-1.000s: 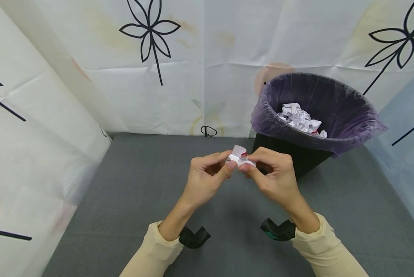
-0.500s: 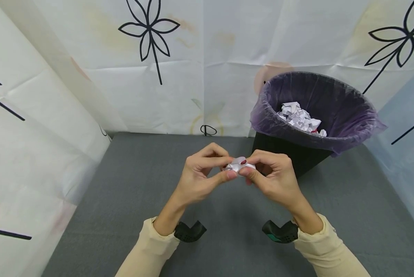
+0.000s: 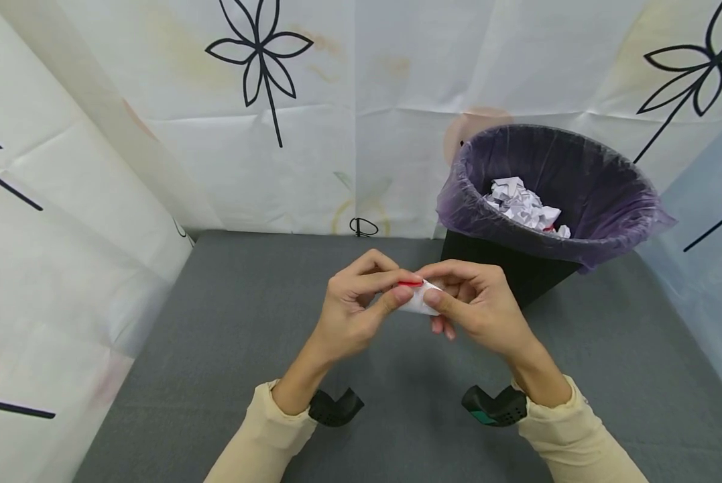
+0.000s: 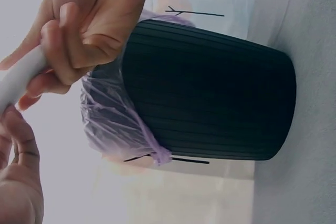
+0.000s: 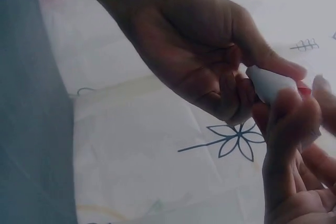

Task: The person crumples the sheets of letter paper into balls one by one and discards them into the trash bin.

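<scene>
A small piece of folded white paper [image 3: 419,302] with a red strip along its upper edge is held up over the grey table. My left hand [image 3: 346,315] pinches its left end between thumb and fingers. On the right end, the thumb and index finger of my right hand [image 3: 486,308] grip it, the other fingers loosely bent below. Seen from the left wrist, the paper [image 4: 21,80] looks like a narrow white roll. From the right wrist, the paper [image 5: 270,83] spans both hands, with a bit of red at one end.
A black trash bin [image 3: 487,265] with a purple liner [image 3: 602,235] stands at the back right, close behind my right hand. Crumpled white paper [image 3: 520,204] lies inside it. Flower-printed white cloth [image 3: 312,168] hangs behind the grey tabletop [image 3: 228,322].
The paper's raised flap has been folded down, leaving a smoother, flatter shape with red along the top. Both hands' fingers have shifted their hold; the bin stays put.
</scene>
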Motion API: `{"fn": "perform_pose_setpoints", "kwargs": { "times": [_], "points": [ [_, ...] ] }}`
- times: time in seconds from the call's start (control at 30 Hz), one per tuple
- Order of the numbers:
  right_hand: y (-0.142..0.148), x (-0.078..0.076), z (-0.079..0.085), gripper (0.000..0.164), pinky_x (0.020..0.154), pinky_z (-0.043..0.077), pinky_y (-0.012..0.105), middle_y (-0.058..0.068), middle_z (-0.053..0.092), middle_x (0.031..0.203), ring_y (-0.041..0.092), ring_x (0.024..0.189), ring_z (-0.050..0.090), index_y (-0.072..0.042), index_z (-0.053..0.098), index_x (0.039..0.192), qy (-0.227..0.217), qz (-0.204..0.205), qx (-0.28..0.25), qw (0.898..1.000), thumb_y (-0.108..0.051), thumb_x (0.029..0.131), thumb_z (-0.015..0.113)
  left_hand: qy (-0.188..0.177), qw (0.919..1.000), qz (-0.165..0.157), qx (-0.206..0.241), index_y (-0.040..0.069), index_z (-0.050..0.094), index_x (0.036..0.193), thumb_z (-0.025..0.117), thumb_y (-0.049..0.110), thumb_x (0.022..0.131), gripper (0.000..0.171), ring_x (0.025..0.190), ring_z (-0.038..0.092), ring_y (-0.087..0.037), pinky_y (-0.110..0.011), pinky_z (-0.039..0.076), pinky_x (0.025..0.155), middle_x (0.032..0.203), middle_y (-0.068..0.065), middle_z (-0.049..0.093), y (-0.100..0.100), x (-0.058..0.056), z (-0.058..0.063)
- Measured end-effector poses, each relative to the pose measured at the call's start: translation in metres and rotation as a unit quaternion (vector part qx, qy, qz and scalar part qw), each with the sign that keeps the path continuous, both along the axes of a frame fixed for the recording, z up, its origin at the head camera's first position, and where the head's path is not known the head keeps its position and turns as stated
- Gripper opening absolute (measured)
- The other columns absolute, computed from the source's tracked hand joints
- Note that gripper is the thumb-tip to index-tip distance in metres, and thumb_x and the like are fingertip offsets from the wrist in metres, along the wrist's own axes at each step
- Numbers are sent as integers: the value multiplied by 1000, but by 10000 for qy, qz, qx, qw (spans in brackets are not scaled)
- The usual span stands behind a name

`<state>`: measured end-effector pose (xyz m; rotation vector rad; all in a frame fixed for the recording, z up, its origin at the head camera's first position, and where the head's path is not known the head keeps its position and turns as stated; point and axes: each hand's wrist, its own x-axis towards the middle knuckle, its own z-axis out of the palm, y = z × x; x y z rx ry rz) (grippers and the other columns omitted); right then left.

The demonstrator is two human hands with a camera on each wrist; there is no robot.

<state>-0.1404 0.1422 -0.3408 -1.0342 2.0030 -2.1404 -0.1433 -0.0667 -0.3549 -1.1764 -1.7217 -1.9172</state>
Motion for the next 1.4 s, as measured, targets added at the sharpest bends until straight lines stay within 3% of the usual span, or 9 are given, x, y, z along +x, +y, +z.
{"fn": "perform_pose_setpoints", "kwargs": {
  "times": [0.17,0.3,0.47,0.73,0.83,0.97,1.1,1.27,1.4],
  "points": [
    [2,0,1,26,59,60,32,14,73,88,20,70,71,8,67,119,-237,435,-244,9985,1,94,71,-369,9988,299,115,-12,73,102,67,27,99,39,62,50,-15,-27,44,52,103,-16,56,0,2,-1],
    [2,1,3,22,66,61,32,14,73,93,19,73,71,10,67,115,-245,406,-345,9983,5,94,69,391,9959,635,-519,-5,73,109,76,19,93,29,77,58,-16,-28,49,62,115,-14,60,-3,4,5],
    [1,3,4,19,67,60,29,12,72,92,18,72,68,7,69,112,-372,321,-348,9982,9,94,66,1355,9801,805,-1208,-4,70,120,86,-2,78,45,91,62,-16,-26,52,71,112,-11,62,-9,4,11],
    [-1,2,3,16,66,58,30,13,72,93,20,70,67,11,68,110,-389,234,-311,9985,11,95,61,2449,9477,1387,-1502,-7,74,111,86,-7,76,37,84,69,-21,-20,56,73,102,-14,61,-9,1,10],
    [-1,1,4,13,63,58,29,12,72,88,19,69,67,9,69,105,-457,184,-377,9981,12,94,63,2606,9423,1499,-1474,-5,75,109,85,-7,77,34,80,67,-20,-20,54,71,102,-14,61,-7,1,8],
    [-1,2,4,11,62,58,29,12,71,88,19,68,66,9,68,103,-375,39,-438,9983,12,93,66,1858,9680,1142,-1246,-4,76,109,80,0,86,23,81,64,-20,-25,55,72,110,-15,62,-4,3,7],
    [1,3,5,13,64,58,27,11,71,89,16,67,65,11,69,104,-58,-218,-250,9994,10,91,70,115,9968,264,-740,-6,77,104,72,13,96,22,90,65,-24,-35,58,76,113,-16,66,-6,7,8],
    [1,4,9,18,60,52,24,13,69,92,15,67,59,8,71,108,188,-505,242,9983,8,90,72,-1467,9888,-134,-235,-10,70,117,73,-2,92,27,99,67,-29,-42,59,84,111,-19,70,-7,8,12],
    [0,6,10,23,61,52,24,14,66,93,18,70,58,7,71,113,365,-672,497,9958,11,90,71,-2333,9706,-105,-576,-7,68,124,71,-2,92,33,100,69,-24,-41,58,89,112,-16,72,-8,9,18]
  ]
}}
